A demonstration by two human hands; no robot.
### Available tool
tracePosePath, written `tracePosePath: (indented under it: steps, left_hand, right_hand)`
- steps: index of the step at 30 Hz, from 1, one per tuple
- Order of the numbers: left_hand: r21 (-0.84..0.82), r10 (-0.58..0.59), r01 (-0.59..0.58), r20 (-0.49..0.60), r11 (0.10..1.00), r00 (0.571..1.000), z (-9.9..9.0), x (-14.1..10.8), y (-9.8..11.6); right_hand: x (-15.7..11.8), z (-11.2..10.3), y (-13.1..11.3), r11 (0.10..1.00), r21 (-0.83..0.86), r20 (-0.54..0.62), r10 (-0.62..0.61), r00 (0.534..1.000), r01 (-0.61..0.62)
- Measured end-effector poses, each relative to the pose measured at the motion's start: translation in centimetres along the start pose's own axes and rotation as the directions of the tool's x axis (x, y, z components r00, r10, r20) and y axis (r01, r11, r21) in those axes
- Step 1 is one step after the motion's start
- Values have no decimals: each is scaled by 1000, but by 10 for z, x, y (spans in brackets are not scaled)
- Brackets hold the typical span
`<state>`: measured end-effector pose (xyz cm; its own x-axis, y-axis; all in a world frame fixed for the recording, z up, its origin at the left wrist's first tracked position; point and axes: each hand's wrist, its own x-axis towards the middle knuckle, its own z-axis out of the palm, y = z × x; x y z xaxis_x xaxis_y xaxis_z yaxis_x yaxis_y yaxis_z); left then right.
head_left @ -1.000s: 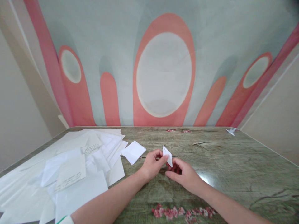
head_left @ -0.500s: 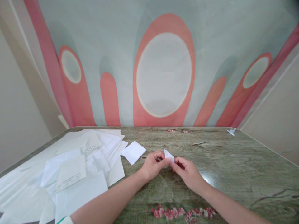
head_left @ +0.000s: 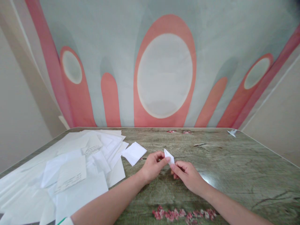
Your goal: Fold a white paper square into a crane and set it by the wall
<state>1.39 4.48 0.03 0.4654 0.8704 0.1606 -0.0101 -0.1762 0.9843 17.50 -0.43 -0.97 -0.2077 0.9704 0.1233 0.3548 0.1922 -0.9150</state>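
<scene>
A small folded white paper [head_left: 169, 155] with a pointed upper end is held above the table between my two hands. My left hand [head_left: 153, 165] pinches its left side between thumb and fingers. At its lower right corner, my right hand [head_left: 186, 175] closes thumb and fingertips on the paper, the other fingers curled beneath. Just left of my left hand lies a small stack of square white paper [head_left: 134, 153]. Over at the far right corner of the table rests a folded paper bird [head_left: 232, 133].
A large spread pile of white sheets [head_left: 82, 193], some with writing, covers the table's left side. The wood-patterned table [head_left: 234, 175] has printed pink flowers near its front. Behind it stands a wall covering [head_left: 126, 93] with coral arches.
My right hand has shifted slightly down along the folded paper's lower edge, so more of the paper shows. My left hand has barely moved.
</scene>
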Motion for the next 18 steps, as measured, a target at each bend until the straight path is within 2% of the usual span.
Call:
tracePosePath:
  steps: [4,9,14,18]
  left_hand:
    - [-7,-44,44,4,999,999,-1,1,0]
    - [-2,-56,56,29,998,998,-2,0,-3]
    - [24,-35,35,12,999,999,-2,0,-5]
    - [128,-8,1,52,992,999,-2,0,-5]
  right_hand:
    - [1,0,0,989,141,-57,50,997,-41]
    - [1,-3,0,961,276,-114,52,992,-19]
    - [0,-3,0,962,274,-104,31,994,-1]
    - [1,-5,2,967,254,-193,53,980,-2]
